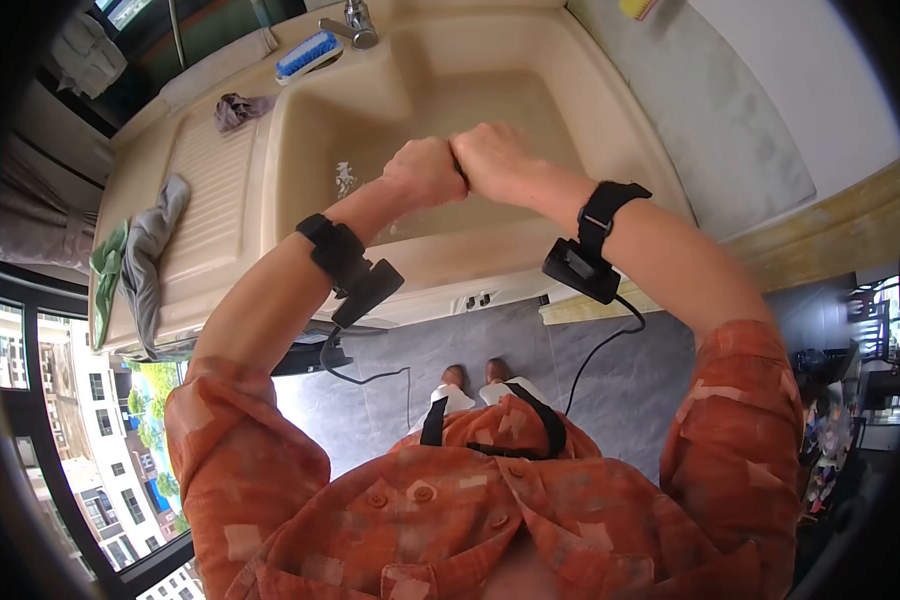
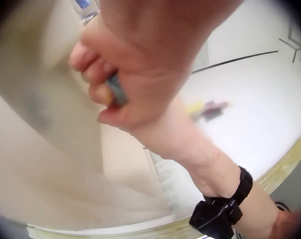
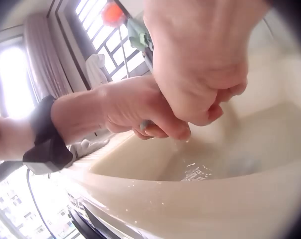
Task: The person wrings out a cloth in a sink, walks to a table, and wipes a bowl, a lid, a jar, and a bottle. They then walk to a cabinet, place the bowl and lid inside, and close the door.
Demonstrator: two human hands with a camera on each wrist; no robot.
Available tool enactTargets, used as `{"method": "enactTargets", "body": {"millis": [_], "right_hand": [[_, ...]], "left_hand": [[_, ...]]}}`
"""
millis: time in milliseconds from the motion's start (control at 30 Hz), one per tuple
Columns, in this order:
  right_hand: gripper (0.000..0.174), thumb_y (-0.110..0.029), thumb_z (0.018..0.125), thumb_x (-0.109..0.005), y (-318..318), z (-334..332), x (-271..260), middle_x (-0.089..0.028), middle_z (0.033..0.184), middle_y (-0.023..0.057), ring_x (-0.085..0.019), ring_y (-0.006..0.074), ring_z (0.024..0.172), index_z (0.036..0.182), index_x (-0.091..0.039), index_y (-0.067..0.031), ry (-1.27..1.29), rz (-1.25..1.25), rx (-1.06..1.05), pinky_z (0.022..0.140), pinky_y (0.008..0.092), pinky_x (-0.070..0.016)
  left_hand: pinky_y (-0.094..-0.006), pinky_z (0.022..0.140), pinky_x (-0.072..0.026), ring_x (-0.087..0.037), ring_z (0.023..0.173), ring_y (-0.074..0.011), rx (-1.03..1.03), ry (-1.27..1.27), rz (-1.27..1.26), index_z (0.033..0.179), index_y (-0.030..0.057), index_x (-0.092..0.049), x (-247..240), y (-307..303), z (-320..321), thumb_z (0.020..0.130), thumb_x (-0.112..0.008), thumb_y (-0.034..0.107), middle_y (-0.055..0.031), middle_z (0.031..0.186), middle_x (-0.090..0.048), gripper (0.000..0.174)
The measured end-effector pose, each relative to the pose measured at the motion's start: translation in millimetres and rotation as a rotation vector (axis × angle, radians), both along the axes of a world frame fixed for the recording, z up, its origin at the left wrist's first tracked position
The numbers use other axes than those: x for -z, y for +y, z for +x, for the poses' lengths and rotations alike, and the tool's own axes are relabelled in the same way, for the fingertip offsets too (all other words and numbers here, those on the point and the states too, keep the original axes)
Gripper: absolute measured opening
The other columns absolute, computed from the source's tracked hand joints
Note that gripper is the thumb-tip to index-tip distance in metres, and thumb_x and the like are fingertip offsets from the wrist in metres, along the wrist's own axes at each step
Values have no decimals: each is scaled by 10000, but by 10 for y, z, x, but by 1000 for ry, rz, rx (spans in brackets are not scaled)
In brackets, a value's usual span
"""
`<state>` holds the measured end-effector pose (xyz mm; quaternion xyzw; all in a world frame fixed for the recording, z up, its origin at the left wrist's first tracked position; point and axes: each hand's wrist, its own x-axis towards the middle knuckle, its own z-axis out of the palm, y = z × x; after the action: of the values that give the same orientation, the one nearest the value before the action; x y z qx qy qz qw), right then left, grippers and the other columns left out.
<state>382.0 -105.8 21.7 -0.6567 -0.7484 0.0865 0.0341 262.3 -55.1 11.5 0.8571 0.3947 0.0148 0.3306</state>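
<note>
Both hands are close together over the sink (image 1: 410,255), fingers curled. Between them a small dark piece of cloth-like material (image 1: 458,166) shows; most of it is hidden inside the fists. The left hand (image 1: 425,170) grips it, and a grey-blue bit (image 2: 117,89) pokes out by the curled fingers in the left wrist view. Against it, the right hand (image 1: 495,160) is curled round the same piece. In the right wrist view, a grey bit (image 3: 146,124) shows under the left hand (image 3: 140,107), with the right hand (image 3: 200,64) nearer the camera. Water (image 3: 197,173) lies in the basin below.
Left of the basin, a ribbed drainboard (image 1: 215,190) holds a crumpled purplish cloth (image 1: 240,112), a grey cloth (image 1: 150,260) and a green cloth (image 1: 108,270). A blue brush (image 1: 308,54) and the faucet (image 1: 360,25) are at the back. Cables hang from both wrist cameras.
</note>
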Motion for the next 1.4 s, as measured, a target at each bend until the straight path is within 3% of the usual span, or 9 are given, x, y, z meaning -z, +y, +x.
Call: {"method": "enactTargets", "body": {"millis": [67, 300, 333, 400, 467, 633, 800, 1133, 1400], "right_hand": [[124, -120, 707, -598, 51, -2, 125, -642, 858, 169, -622, 330, 816, 779, -651, -34, 48, -38, 57, 699, 414, -495], [274, -92, 717, -594, 82, -10, 158, -625, 914, 149, -602, 334, 845, 989, -593, -58, 110, 16, 49, 679, 422, -486], [274, -92, 717, -594, 23, -18, 120, -625, 914, 149, -602, 334, 845, 989, -593, -58, 107, 18, 48, 679, 422, -486], [331, -133, 713, -612, -163, -58, 38, -580, 990, 84, -582, 299, 858, 1031, -534, -81, -15, 700, -178, 664, 426, -488], [309, -147, 706, -615, -320, -116, -77, -551, 1016, 68, -569, 272, 868, 996, -529, -89, -92, 744, -232, 634, 410, -494], [228, -150, 685, -619, -370, -133, -87, -564, 951, 79, -595, 235, 794, 877, -520, -77, -62, 626, -235, 555, 364, -502], [170, -151, 678, -613, -181, -56, -72, -622, 737, 117, -632, 278, 628, 782, -547, -34, -97, 398, -200, 565, 378, -511], [140, -134, 720, -581, 5, -173, 245, -641, 765, 159, -632, 322, 770, 807, -619, -31, 24, 193, -14, 643, 418, -505], [281, -254, 611, -714, 154, -50, 510, -621, 755, 219, -619, 368, 727, 722, -647, -5, 402, 90, 127, 642, 402, -495]], "left_hand": [[-370, 713, -497, -627, 780, -313, -36, 186, 188, 808, 46, -656, -12, -29, 29, 594, -661, 201, -188, 782, -632, 264], [-355, 721, -496, -628, 797, -300, -53, 198, 333, 837, 37, -647, 18, 12, -42, 602, -675, 226, -167, 832, -644, 302], [-342, 628, -482, -613, 703, -254, -22, 83, 168, 781, 33, -629, 7, 63, -101, 627, -664, 200, -140, 771, -632, 229], [-329, 535, -468, -599, 608, -208, 2, -34, -2, 724, 28, -612, -18, 134, -223, 653, -653, 174, -114, 710, -621, 167], [-264, 395, -332, -438, 466, -104, 86, -297, -812, 668, 70, -576, -121, 154, -326, 669, -650, 148, -13, 563, -493, 107], [-231, 359, -186, -267, 368, -70, 199, -433, -1278, 553, 97, -450, -230, -3, -335, 672, -618, 8, 31, 457, -342, 224], [-241, 366, -215, -324, 415, -82, 7, -204, -800, 575, 93, -496, -317, -53, -222, 623, -646, 83, 16, 490, -392, 158], [-375, 615, -482, -625, 666, -285, 43, 123, -6, 750, -12, -644, 52, 96, -135, 575, -660, 156, -172, 699, -631, 243], [-415, 687, -493, -616, 801, -318, 154, 258, 524, 850, 148, -651, -89, 9, -161, 675, -629, 223, -125, 802, -643, 191]]}}
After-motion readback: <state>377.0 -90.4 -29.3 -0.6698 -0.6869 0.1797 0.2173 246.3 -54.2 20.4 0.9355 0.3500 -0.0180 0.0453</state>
